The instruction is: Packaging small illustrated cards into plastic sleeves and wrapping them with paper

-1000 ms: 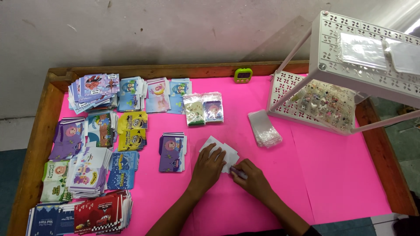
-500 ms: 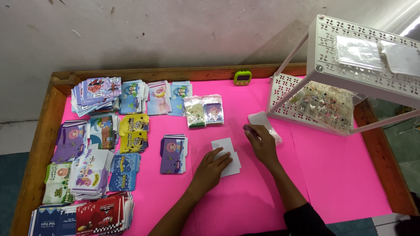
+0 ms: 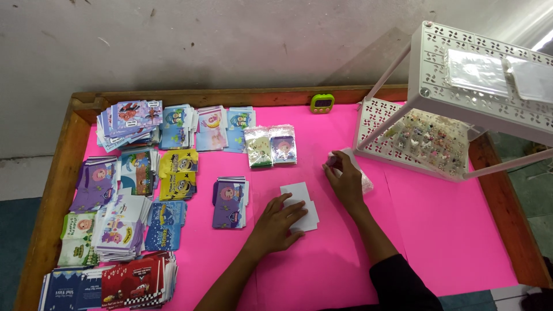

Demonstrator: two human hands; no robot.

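Covering a wooden-rimmed table point(image 3: 57, 173): pink sheet point(image 3: 449, 230).

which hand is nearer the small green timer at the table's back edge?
Right. The right hand rests on clear plastic sleeves just below the green timer; the left hand lies farther down on white cards.

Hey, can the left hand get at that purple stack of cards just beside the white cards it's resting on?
Probably yes. The left hand lies on the white cards, and only bare pink table separates it from the purple stack.
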